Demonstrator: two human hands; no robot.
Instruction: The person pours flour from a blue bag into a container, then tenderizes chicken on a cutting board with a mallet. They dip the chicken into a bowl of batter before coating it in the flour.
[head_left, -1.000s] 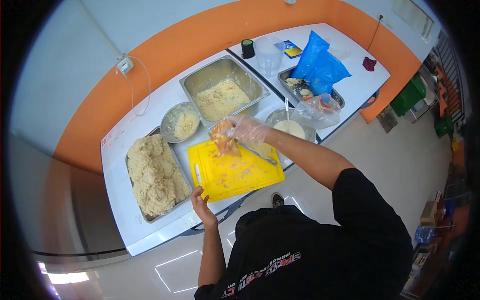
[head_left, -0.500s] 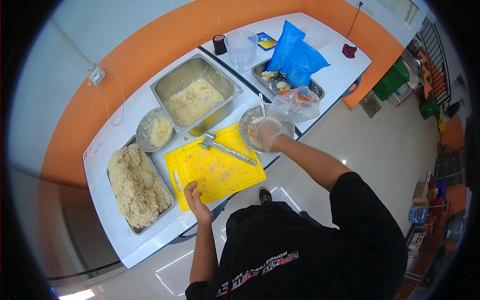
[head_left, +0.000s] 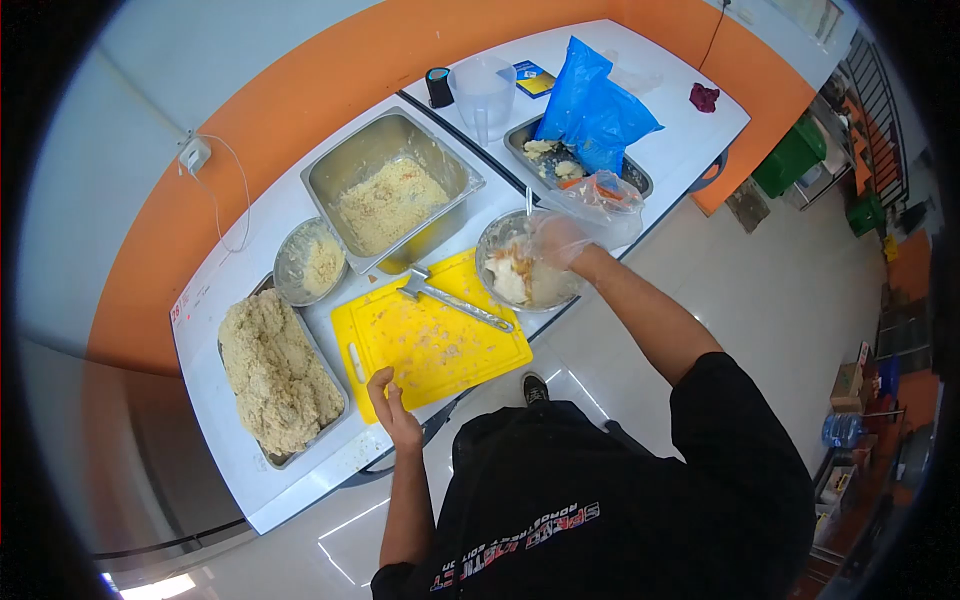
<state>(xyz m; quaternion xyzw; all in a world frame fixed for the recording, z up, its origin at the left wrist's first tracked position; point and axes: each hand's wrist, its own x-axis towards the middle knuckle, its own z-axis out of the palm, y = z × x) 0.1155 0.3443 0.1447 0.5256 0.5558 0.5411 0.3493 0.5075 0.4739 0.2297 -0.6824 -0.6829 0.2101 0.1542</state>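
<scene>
My right hand, in a clear plastic glove, is over the right rim of a metal bowl. Its fingers are blurred, so their grip cannot be made out. Inside the bowl lie a pale mass and cloudy liquid, with a spoon handle at the rim. My bare left hand hovers at the near edge of the yellow cutting board, fingers apart and holding nothing. On the board, among small scraps, rests a metal mallet.
Breading fills a deep metal pan, a small bowl and a heaped tray. Behind the right hand are a clear bag, a blue bag on a tray, and a plastic jug.
My right hand has moved from inside the bowl up and right to its rim, uncovering the pale mass. My left hand has hardly moved.
</scene>
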